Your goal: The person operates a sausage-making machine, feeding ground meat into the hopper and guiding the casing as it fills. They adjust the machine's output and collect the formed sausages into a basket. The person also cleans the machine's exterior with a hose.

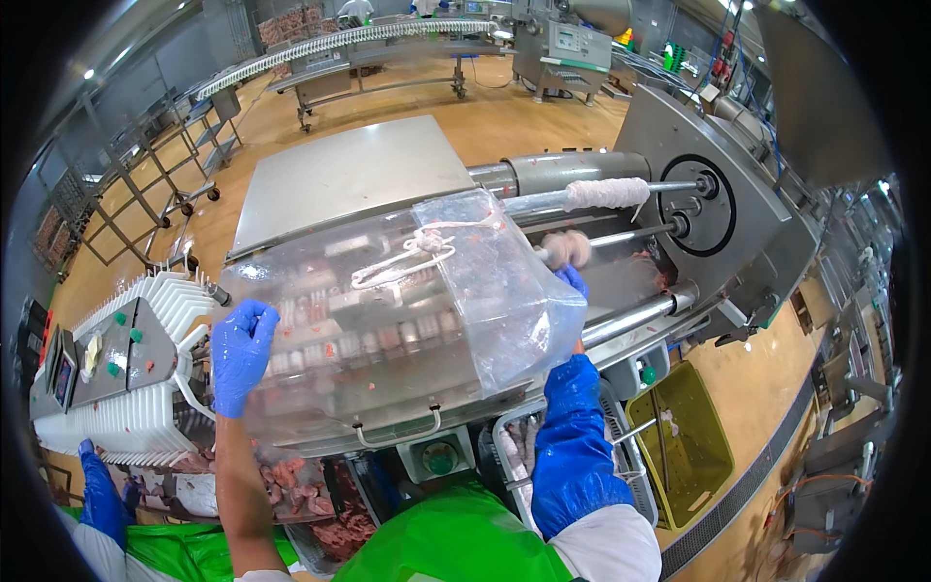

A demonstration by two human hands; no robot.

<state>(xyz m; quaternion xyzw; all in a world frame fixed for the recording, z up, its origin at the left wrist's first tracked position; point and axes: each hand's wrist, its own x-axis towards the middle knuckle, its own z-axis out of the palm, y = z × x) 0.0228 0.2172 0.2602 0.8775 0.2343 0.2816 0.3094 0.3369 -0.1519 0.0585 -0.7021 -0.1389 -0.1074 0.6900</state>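
Note:
My left hand (244,351), in a blue glove, is a closed fist over the left end of a clear cover (388,388); nothing shows in it. My right hand (572,279), also blue-gloved, reaches past the hanging edge of a clear plastic sheet (514,310). Its fingers are partly hidden, beside a blurred, pinkish bunched casing (565,249) on a metal tube. White shirred casing (606,192) sits on the tube behind. A knotted, pale casing strand (407,257) lies on the cover and sheet. Blurred rows of pale sausage links (349,344) show through the cover.
White hanging hooks (126,436) stand at the left, with a co-worker's blue-gloved hand (87,448) beside them. Meat pieces (291,485) lie below my left arm. An olive bin (684,446) and a grey crate (524,466) are at the lower right.

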